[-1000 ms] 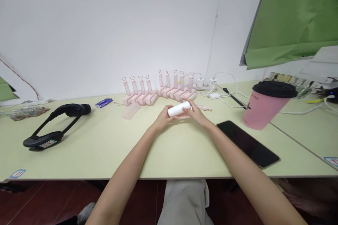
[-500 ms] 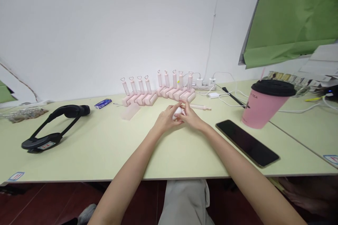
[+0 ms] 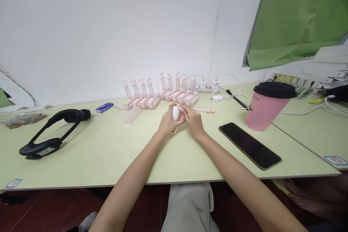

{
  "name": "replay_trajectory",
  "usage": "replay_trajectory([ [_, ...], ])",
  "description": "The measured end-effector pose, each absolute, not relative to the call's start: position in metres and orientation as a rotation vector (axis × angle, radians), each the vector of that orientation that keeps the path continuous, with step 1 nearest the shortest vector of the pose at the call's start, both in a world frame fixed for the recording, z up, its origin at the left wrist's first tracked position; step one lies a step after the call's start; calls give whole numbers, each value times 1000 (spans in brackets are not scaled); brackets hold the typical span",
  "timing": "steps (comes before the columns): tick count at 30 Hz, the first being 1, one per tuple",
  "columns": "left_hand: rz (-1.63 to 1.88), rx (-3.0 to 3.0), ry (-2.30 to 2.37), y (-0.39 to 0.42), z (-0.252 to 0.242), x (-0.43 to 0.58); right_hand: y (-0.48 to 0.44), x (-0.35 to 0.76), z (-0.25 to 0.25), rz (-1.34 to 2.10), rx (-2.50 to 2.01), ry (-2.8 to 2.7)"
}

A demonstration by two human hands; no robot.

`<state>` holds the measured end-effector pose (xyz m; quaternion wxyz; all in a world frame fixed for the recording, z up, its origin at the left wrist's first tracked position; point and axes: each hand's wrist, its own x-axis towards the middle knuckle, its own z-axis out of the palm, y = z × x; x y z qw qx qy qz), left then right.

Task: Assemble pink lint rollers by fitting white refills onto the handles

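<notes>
Above the middle of the table, my left hand is closed round a small pink piece with a smooth white oval end. That white end faces me. My right hand meets it from the other side, fingers pinched together at its pink part, most of which the fingers hide. Just beyond my right hand lies a thin pink stick. Behind both hands stand several pink pieces with rounded bases and slim tubes topped by heart-shaped loops. A sheer pink strip lies to the left.
On the right are a black phone, a pink cup with a black lid, and white cables by a power strip. A black headset and a small blue packet lie on the left. Another person's foot shows below.
My hands have turned the pink piece, so its white oval end now shows fully toward me. My left fingers have shifted round it. The view has moved slightly.
</notes>
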<state>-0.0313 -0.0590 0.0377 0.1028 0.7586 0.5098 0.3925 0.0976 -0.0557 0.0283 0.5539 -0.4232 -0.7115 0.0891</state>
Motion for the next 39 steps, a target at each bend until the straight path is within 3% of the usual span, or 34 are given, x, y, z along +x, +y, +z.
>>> replay_trajectory([
  [15, 747, 2130, 1573, -53, 35, -9, -26, 111, 10, 298, -1206, -1507],
  [27, 792, 2281, 1614, -59, 37, 4, -24, 115, 4, 272, -1320, -1411],
  [39, 916, 1887, 1487, -49, 23, -9, -22, 119, 6, 602, -1076, -1379],
])
